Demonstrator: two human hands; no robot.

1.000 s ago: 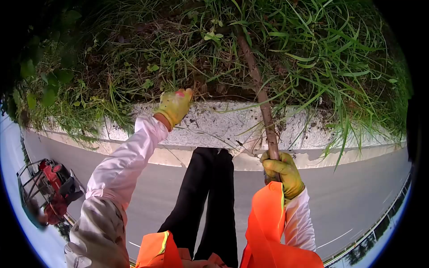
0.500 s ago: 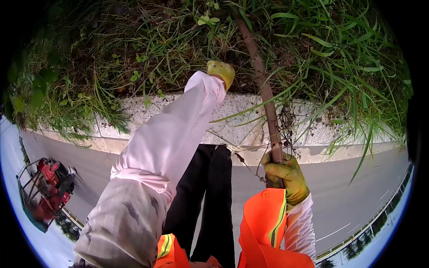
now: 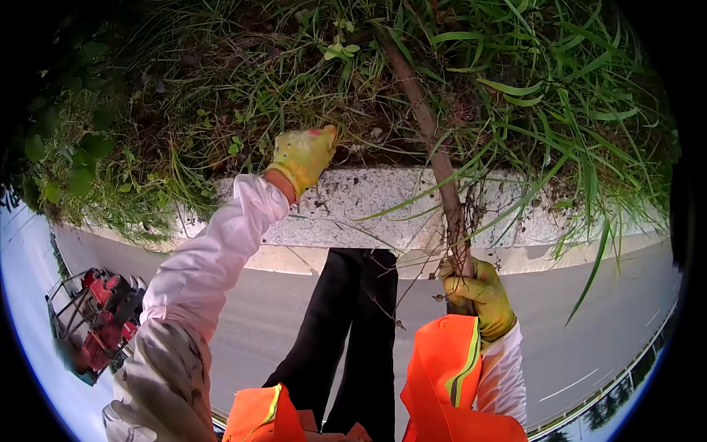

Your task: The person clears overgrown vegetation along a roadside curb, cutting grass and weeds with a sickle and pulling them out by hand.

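Observation:
My left hand (image 3: 303,159), in a stained yellow glove, hangs over the inner edge of the pale stone curb (image 3: 353,202), beside the grass (image 3: 243,96). Its fingers are curled closed; whether anything is in them is hidden. My right hand (image 3: 482,296), gloved the same way, is wrapped round the near end of a long brown wooden handle (image 3: 434,140). That handle slants up and away across the curb, and its far end is lost in the grass. Thin dried weed stems (image 3: 412,276) with roots hang beside my right hand.
Grey road (image 3: 589,309) lies on the near side of the curb, where my black-trousered legs (image 3: 353,324) show. A red vehicle (image 3: 99,320) stands at the far left. Long green blades (image 3: 582,147) lean over the curb on the right.
My left hand has moved left and slightly back toward me, from the grass edge to above the curb. My right hand keeps its grip on the handle, and the dried stems have shifted left.

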